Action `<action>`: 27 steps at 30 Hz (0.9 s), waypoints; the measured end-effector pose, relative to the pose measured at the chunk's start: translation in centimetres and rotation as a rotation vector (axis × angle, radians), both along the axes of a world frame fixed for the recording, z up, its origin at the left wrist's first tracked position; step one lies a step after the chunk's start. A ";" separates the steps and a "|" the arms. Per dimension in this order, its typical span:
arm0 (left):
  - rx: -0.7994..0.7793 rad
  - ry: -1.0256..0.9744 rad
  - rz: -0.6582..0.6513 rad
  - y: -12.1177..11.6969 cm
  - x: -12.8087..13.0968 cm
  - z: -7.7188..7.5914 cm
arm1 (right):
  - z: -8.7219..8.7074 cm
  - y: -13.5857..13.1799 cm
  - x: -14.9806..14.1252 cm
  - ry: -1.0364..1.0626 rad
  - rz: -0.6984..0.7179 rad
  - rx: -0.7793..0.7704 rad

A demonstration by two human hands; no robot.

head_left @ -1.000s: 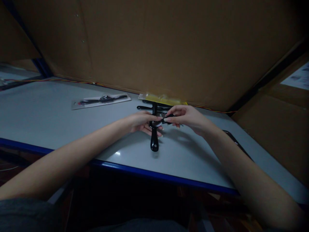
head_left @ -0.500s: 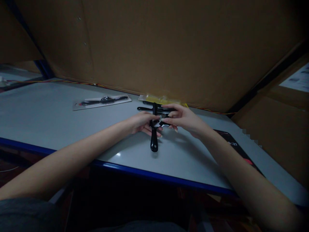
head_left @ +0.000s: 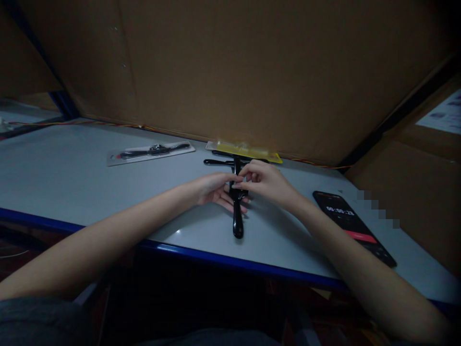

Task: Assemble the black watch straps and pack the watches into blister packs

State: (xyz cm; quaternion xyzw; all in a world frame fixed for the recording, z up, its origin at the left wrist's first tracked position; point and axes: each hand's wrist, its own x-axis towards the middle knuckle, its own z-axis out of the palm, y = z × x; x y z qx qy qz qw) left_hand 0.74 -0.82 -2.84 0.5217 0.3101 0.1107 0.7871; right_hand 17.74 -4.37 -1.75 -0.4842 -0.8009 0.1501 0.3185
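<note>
Over the table (head_left: 86, 187), black two-handled tool (head_left: 237, 225) sits mid-body in the half-curled left hand (head_left: 215, 187), right hand (head_left: 265, 181) near-pinched there, contents unclear; looks like fine mid-body work, calls for steady left support.

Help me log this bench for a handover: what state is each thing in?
Held tool: unpackaged, between left thumb and fingers
Left hand: gripping
Right hand: fingers bent, fingertips at the held tool's middle; grip unclear
Carded tool: still packaged
Rear tool: unpackaged, partly hidden
Yellow pack: lying down
Phone: screen lit, timer showing
</note>
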 end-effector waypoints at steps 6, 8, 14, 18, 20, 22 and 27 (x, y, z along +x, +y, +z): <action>0.036 -0.084 0.042 0.3 -0.5 0.3 | 0.9 0.2 0.6 0.202 0.023 -0.082; 0.063 -0.069 0.091 0.3 -0.6 0.4 | 1.6 0.4 2.0 0.243 -0.056 -0.113; 0.061 -0.032 0.182 0.8 -0.8 0.1 | 1.9 1.7 7.8 -0.247 -0.332 -0.150; 0.073 -0.039 0.187 0.9 -0.9 -0.1 | 0.2 2.7 9.2 -0.356 -0.295 -0.322; 0.077 -0.032 0.190 0.8 -0.9 0.0 | -0.5 3.0 9.2 -0.323 -0.252 -0.366; 0.074 -0.025 0.199 0.8 -0.9 0.2 | -0.9 3.2 9.1 -0.285 -0.224 -0.385; 0.008 -0.019 0.223 0.8 -0.7 0.2 | -0.8 2.8 8.4 -0.435 -0.238 -0.256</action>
